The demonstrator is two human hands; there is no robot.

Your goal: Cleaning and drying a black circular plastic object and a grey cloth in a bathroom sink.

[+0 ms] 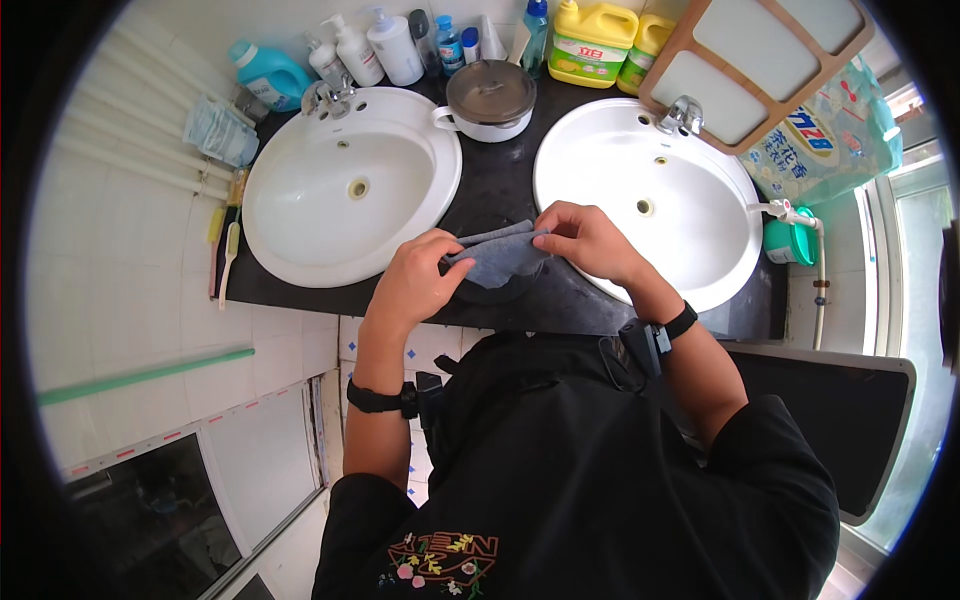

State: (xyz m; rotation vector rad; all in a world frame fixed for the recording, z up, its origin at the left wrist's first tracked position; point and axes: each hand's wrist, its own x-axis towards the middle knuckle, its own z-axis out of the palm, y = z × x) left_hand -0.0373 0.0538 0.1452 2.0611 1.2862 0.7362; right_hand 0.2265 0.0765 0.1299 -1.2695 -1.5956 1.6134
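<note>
A grey-blue cloth [503,260] is stretched between my two hands above the black counter, in the gap between the sinks. My left hand [415,275] pinches its left end near the front rim of the left sink. At the other end my right hand [588,243] grips the cloth between thumb and fingers, over the near left rim of the right sink. The cloth is folded along its top, and its lower part hangs loose. A dark round shape on the counter beneath is partly hidden by the cloth.
Two white sinks, left [300,190] and right [600,170], sit in the black counter [490,180]. Between them at the back stands a lidded white pot [490,100]. Bottles line the wall, among them a yellow jug [590,45]. A brown-framed panel [690,90] leans beside the right tap [682,115].
</note>
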